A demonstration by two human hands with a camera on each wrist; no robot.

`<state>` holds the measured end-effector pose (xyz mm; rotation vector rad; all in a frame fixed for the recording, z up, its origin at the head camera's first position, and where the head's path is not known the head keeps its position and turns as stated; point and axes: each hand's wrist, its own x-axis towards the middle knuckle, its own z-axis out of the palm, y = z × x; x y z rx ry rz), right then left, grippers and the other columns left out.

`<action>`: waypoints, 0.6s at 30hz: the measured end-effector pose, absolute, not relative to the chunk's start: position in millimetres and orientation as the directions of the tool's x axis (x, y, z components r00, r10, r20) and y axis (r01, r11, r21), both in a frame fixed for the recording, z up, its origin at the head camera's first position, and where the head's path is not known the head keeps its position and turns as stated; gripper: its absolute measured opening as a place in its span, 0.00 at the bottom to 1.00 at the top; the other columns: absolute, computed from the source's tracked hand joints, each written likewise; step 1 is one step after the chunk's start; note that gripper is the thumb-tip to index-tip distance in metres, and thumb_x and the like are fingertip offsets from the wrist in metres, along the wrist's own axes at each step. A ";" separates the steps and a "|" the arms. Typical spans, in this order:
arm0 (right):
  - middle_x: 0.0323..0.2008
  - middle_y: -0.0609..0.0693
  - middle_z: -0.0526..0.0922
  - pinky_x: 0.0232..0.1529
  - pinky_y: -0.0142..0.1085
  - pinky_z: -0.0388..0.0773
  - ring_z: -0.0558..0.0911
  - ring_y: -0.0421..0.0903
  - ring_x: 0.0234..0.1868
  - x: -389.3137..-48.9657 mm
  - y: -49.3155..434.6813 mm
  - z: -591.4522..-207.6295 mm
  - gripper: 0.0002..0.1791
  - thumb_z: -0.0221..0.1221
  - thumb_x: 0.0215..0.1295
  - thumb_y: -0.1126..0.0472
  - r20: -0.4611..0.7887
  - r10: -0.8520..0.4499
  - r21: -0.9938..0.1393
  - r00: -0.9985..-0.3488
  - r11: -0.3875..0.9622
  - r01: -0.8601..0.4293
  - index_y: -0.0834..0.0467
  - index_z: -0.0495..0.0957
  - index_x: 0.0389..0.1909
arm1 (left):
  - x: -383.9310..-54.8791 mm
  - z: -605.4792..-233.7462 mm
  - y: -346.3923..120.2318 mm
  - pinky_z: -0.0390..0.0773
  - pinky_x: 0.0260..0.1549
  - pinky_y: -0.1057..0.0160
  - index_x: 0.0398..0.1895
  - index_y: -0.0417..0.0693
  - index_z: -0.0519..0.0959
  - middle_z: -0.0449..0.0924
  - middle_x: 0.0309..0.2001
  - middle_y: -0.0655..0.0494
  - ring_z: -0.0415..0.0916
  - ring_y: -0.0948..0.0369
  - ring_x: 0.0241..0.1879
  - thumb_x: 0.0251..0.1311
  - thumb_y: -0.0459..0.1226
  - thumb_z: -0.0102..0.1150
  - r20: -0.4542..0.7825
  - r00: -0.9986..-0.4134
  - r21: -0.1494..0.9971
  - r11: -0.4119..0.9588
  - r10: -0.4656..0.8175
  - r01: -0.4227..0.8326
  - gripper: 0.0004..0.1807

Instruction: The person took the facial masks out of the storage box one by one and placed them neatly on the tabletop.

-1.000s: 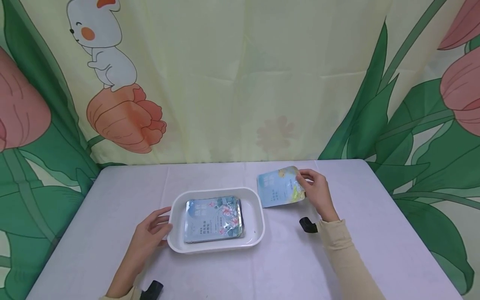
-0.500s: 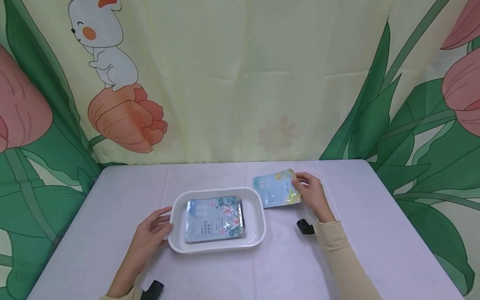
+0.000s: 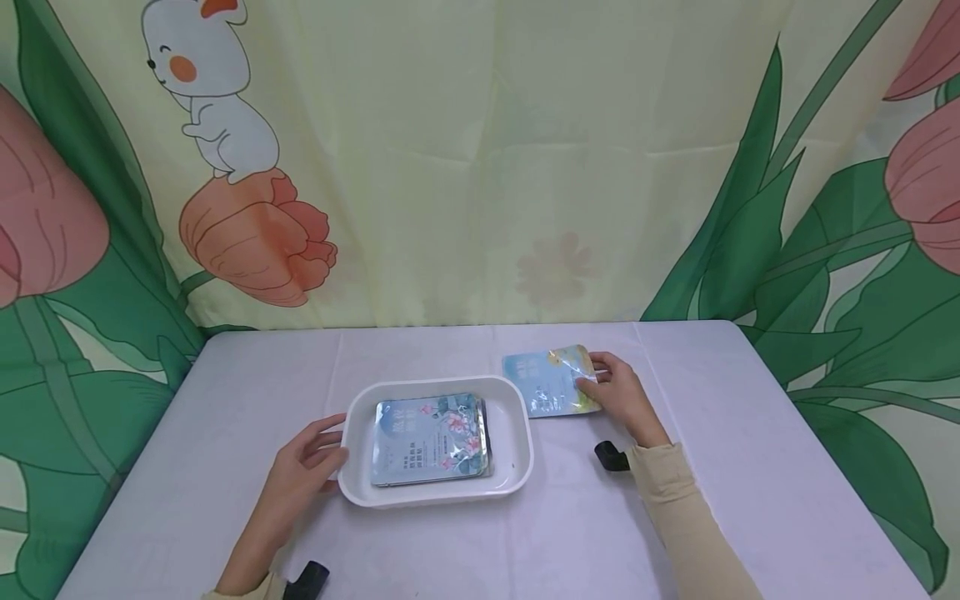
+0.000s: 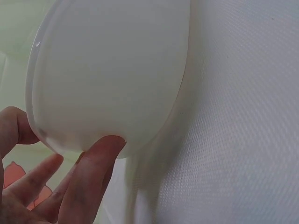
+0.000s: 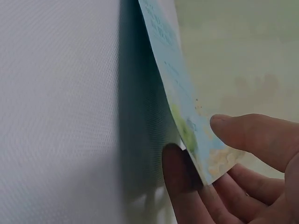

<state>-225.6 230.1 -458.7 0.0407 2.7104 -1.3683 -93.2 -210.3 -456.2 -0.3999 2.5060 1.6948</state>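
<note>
A white plastic tray (image 3: pixel 512 468) stands mid-table with a small stack of sheet mask packets (image 3: pixel 423 442) inside; the top one is blue with pink flowers. At the tray's left end my left hand (image 3: pixel 300 467) holds it, thumb at the rim and a fingertip on the outer wall (image 4: pixel 107 93) lower down. Behind the tray's right end, my right hand (image 3: pixel 626 396) pinches the right edge of another sheet mask packet (image 3: pixel 543 385), light blue with yellow-green print. The right wrist view shows thumb above and fingers under this packet (image 5: pixel 180 93), tilted off the cloth.
White cloth covers the table (image 3: pixel 420 558). A curtain (image 3: pixel 450 167) printed with tulips and a rabbit hangs behind the table's far edge. Black wrist-camera mounts (image 3: pixel 611 456) jut out beside both wrists.
My right hand has shifted a little left and nearer, bringing the light blue packet lower and close to the tray's right end. The left hand keeps its place at the tray.
</note>
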 end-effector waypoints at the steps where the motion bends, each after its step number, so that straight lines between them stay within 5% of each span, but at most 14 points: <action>1: 0.60 0.66 0.73 0.58 0.49 0.75 0.75 0.61 0.58 -225.3 230.5 -458.5 0.31 0.61 0.67 0.63 -0.110 -0.022 -0.800 -0.994 0.595 0.075 0.67 0.64 0.68 | -93.1 -455.8 -210.3 0.86 0.35 0.62 0.70 0.56 0.67 0.75 0.63 0.41 0.80 0.49 0.56 0.65 0.40 0.60 -0.219 -0.962 0.899 0.350 -0.164 -0.264 0.29; 18: 0.66 0.68 0.69 0.66 0.55 0.68 0.69 0.64 0.66 -220.5 236.2 -450.3 0.30 0.56 0.71 0.61 -0.092 -0.036 -0.799 -0.995 0.599 0.052 0.69 0.62 0.69 | -94.1 -454.9 -210.1 0.86 0.35 0.61 0.69 0.56 0.68 0.76 0.62 0.41 0.80 0.49 0.55 0.66 0.40 0.60 -0.215 -0.964 0.903 0.345 -0.159 -0.258 0.28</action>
